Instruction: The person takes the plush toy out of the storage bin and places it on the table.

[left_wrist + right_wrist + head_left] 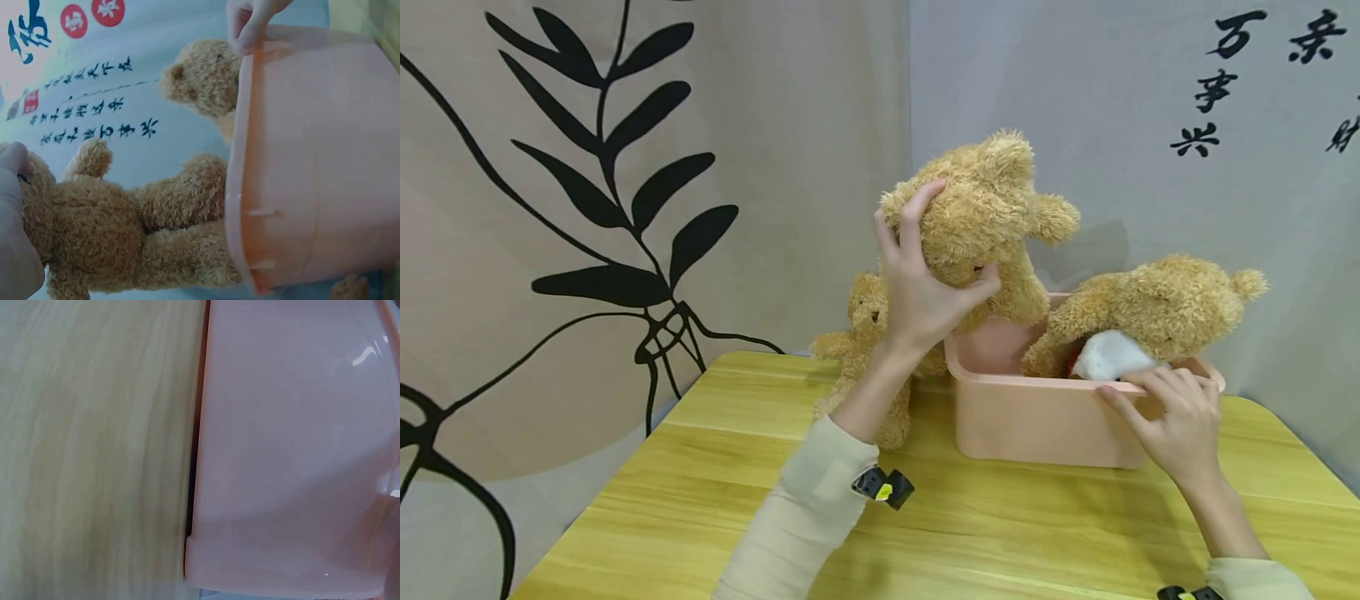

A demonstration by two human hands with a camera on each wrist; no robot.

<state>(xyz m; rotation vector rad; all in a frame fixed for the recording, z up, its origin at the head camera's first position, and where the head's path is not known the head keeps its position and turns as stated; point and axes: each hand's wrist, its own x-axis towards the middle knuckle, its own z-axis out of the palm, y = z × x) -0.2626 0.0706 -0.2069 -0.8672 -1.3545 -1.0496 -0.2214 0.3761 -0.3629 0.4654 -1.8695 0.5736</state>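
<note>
- The left hand (925, 300) was clamped on the head of the large bear (981, 208), its fingers spread over the top and side of the head and its thumb near the face.
- The large bear was held upright and tilted, just beyond the left hand, above the left end of the pink bin (1045, 425). Its legs hung down at the opening; whether they touched the rim could not be told.
- The right hand (1180, 412) pinched the front rim of the bin near its right corner, thumb outside the wall and fingers over the top.
- The bin stood near the far edge of the table (700, 475), towards the far right corner.
- The second bear (1180, 308) leaned in the right part of the bin, its head above the rim, just behind the right hand.
- The white bundle (1112, 357) lay under that head, inside the front rim and near the right fingers.
- The small bear (861, 354) was upright near the table's far edge, left of the bin, partly hidden by the left hand and forearm.
- Behind the table, the wall covering (820, 167) bore a black leafy plant and dark lettering.
</note>
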